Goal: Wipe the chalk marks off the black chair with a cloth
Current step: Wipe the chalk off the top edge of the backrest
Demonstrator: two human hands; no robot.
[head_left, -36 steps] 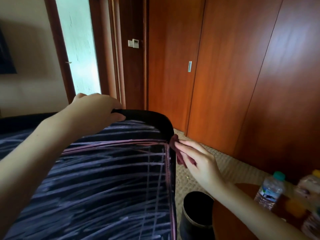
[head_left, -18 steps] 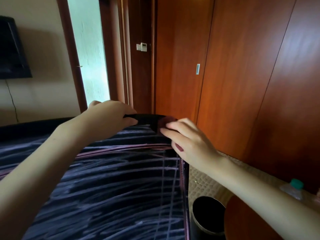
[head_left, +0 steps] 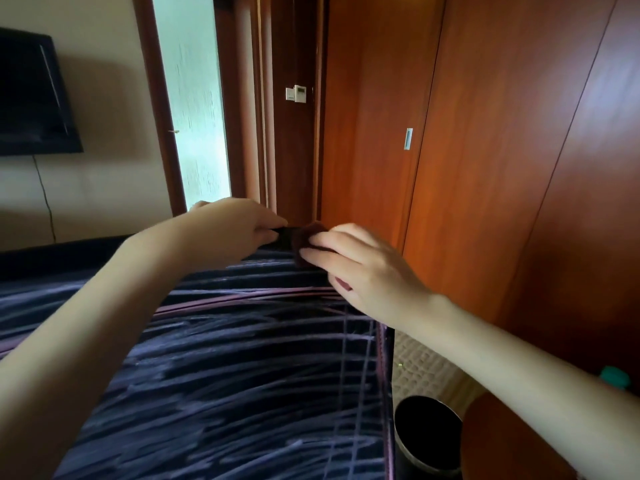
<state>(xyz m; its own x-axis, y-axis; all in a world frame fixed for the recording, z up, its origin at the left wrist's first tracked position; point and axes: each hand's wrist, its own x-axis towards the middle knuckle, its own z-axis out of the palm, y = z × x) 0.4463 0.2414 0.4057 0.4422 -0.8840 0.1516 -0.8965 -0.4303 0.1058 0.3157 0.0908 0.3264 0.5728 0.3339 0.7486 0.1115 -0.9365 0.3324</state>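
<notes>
The black chair [head_left: 242, 375] fills the lower left, its surface streaked with pale and pinkish chalk marks. My left hand [head_left: 228, 230] grips the chair's top edge near its right corner. My right hand [head_left: 363, 271] holds a dark maroon cloth [head_left: 306, 239] against that top corner, fingers curled over it. Most of the cloth is hidden under my fingers.
A black bin [head_left: 427, 438] stands on the carpet [head_left: 419, 362] right of the chair. A round wooden table [head_left: 502, 441] and a bottle's teal cap [head_left: 614, 375] show at the lower right. Wooden wardrobe doors [head_left: 485, 168] rise behind, with a wall-mounted TV [head_left: 31, 95] at left.
My right hand has carried the cloth from the chair's right side edge up onto the top corner, close to my left hand. The view has tilted up.
</notes>
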